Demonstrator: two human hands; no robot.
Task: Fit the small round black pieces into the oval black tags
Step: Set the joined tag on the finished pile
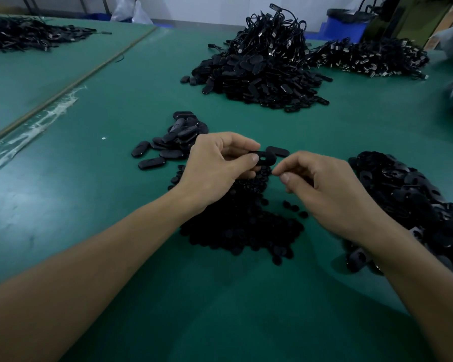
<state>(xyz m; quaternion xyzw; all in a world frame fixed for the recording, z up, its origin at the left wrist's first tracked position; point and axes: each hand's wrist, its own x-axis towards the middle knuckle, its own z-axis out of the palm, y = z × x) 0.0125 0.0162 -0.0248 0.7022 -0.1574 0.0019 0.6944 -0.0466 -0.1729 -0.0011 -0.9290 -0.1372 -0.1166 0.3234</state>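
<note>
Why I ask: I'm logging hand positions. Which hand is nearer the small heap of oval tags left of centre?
Left. The left hand sits just beside the small heap of oval tags, at its right edge; the right hand is farther right, past the left hand.

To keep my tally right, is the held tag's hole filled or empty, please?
Empty: the oval tag in the left hand shows an open hole.
</note>
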